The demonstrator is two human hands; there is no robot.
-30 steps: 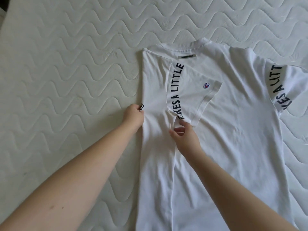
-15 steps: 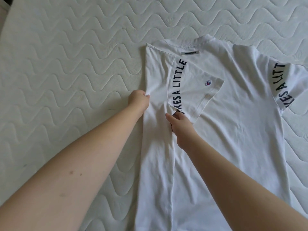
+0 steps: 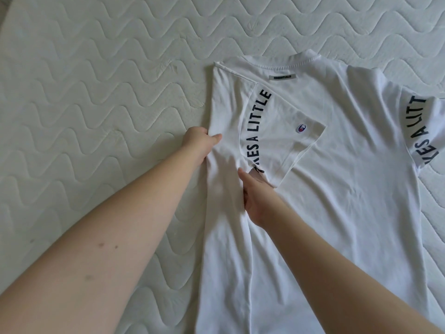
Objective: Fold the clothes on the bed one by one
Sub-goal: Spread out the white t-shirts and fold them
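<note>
Hands (two) (image 3: 199, 141) (image 3: 258, 196) on one T-shirt (image 3: 337, 189)

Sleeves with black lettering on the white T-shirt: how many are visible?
2. One sleeve is folded inward over the T-shirt body; the other sleeve lies spread at the right edge.

We are looking down at a bedroom in a home: a bare white mattress (image 3: 96, 104) with wavy quilted stitching fills nearly the whole view, running from seven o'clock round to two o'clock. A white T-shirt (image 3: 337, 189) lies spread flat on it from the centre toward four o'clock, laundry laid out on a bed. At eleven o'clock the mattress edge shows.
</note>
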